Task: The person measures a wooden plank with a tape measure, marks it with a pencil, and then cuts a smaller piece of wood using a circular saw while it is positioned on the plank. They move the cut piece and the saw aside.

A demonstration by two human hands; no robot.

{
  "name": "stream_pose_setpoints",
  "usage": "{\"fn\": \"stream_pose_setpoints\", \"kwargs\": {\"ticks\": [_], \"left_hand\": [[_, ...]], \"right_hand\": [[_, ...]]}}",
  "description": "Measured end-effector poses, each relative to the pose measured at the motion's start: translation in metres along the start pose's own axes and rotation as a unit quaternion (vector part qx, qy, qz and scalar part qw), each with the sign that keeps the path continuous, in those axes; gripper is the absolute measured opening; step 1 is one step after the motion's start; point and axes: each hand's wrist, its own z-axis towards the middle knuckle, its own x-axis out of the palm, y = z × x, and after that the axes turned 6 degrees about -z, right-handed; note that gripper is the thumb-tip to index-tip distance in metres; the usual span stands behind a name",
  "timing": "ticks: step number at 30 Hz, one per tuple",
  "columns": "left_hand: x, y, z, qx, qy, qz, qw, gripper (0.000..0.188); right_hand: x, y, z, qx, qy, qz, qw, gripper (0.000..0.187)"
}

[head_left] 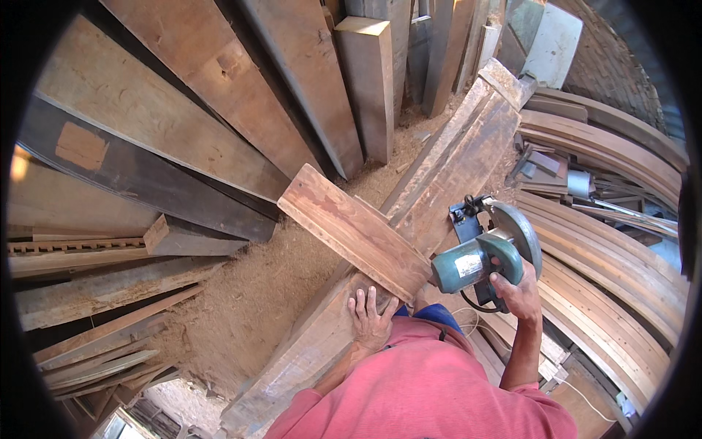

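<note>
In my right hand point(518, 291) is a green circular saw point(468, 262), gripped by its rear handle and held up at the right of the bench. Its round metal guard point(518, 223) faces away to the right. A short reddish-brown board point(358, 233) lies crosswise over the long, thick wooden beam bench point(446, 183), its far end sticking out to the left. My left hand point(371, 319) rests on the bench with fingers spread, close to the near end of the board. The saw's blade edge is hidden behind the guard and motor.
Large planks point(219, 66) lean in a fan at the left and far side. Sawdust point(241, 307) covers the floor left of the bench. Long stacked boards point(592, 271) and a metal can point(579, 184) lie at the right. A pale cord point(585, 395) runs at the lower right.
</note>
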Motion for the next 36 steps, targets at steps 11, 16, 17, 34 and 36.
{"fn": "stream_pose_setpoints", "kwargs": {"ticks": [11, 16, 17, 34, 36], "left_hand": [[0.003, -0.007, -0.008, -0.003, 0.007, 0.011, 1.000, 0.064], [0.003, -0.011, -0.011, 0.010, 0.014, 0.060, 0.998, 0.069], [0.002, -0.011, -0.008, 0.013, -0.003, 0.068, 0.998, 0.069], [0.001, -0.022, -0.007, -0.027, -0.036, 0.093, 0.995, 0.069], [0.001, -0.026, -0.009, -0.035, -0.034, 0.094, 0.994, 0.069]], "right_hand": [[-0.006, -0.016, 0.002, -0.044, 0.033, 0.039, 0.998, 0.042], [-0.019, -0.017, -0.011, -0.086, 0.035, -0.033, 0.995, 0.039], [-0.021, -0.017, -0.012, -0.109, 0.035, -0.056, 0.992, 0.037], [-0.036, -0.133, -0.046, -0.268, 0.093, -0.102, 0.954, 0.037], [-0.034, -0.145, -0.048, -0.266, 0.108, -0.114, 0.951, 0.034]]}}
